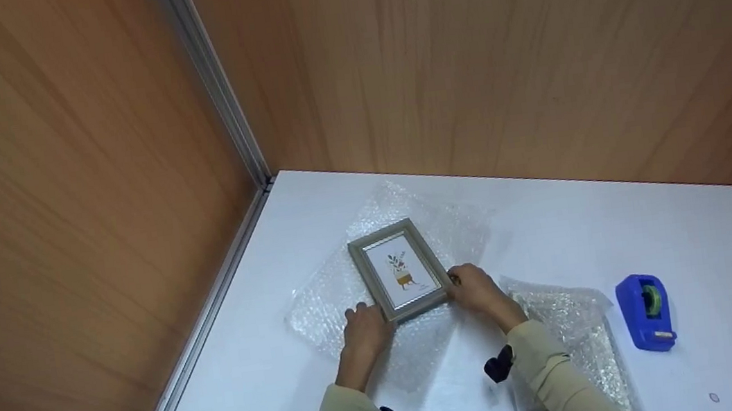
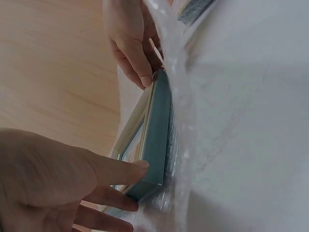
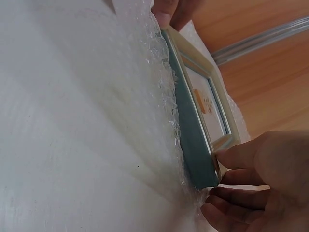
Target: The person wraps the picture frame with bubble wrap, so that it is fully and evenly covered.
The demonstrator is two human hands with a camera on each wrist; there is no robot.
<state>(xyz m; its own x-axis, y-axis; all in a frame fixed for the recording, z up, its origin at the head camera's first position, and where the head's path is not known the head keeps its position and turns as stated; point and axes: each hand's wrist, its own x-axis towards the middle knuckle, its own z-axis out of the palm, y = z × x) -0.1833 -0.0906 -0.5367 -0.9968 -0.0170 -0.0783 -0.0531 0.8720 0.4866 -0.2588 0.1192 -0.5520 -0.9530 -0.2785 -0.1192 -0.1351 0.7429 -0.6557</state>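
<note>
A picture frame (image 1: 380, 280) with a small potted-plant print lies at a slant on a sheet of bubble wrap (image 1: 322, 301). At its lower left corner my left hand (image 1: 366, 331) pinches the edge between thumb and fingers. My right hand (image 1: 477, 289) grips the lower right corner; the right wrist view has its thumb (image 3: 231, 157) on the front rim. From the side, the frame's outer edge (image 2: 157, 140) looks blue-green, with the wrap under it.
Right of my right forearm lies a bubble-wrapped package (image 1: 561, 314), partly covered by the sleeve. Farther right stands a blue tape dispenser (image 1: 644, 321). Wooden panels (image 1: 494, 57) border the white table (image 1: 619, 223) at the back and left.
</note>
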